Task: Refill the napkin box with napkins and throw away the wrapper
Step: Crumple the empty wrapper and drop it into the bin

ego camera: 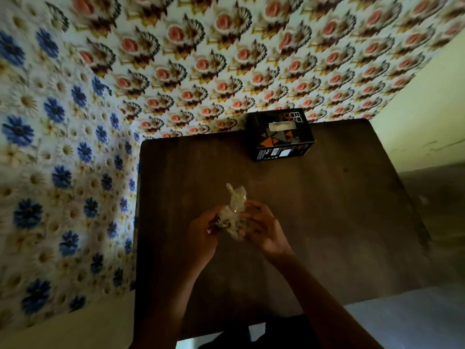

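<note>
A black napkin box (pixel 279 136) with orange and grey triangles stands at the far edge of the dark wooden table (pixel 327 210); white napkin paper shows in its top slot. Over the middle of the table I hold a crumpled clear plastic wrapper (pixel 235 206) between both hands. My left hand (pixel 203 235) grips its left side and my right hand (pixel 264 227) grips its right side. One end of the wrapper sticks up above my fingers. The hands hover well in front of the box, apart from it.
Flowered wallpaper covers the wall behind the table and the wall on the left. The table's left edge runs close to the left wall. Floor shows to the right of the table and below its near edge.
</note>
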`<action>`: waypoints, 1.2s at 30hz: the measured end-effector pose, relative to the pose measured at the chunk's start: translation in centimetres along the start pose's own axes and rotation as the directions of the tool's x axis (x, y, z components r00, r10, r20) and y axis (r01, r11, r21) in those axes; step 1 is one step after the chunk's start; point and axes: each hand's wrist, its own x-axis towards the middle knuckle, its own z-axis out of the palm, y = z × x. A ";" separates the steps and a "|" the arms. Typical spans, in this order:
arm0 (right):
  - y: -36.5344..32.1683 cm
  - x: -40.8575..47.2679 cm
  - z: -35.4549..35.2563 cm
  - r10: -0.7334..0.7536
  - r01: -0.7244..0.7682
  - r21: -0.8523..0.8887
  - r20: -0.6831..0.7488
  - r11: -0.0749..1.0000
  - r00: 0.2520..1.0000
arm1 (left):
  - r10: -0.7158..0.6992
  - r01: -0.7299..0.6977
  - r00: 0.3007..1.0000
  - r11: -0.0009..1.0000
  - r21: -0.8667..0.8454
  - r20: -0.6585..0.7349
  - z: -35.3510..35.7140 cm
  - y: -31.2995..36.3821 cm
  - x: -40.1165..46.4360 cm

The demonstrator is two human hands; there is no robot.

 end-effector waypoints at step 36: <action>-5.4 -25.9 -42.3 -0.208 -0.010 -0.318 -0.645 0.948 0.735 | 0.024 0.055 0.989 0.861 -0.505 0.149 40.1 30.0 -10.4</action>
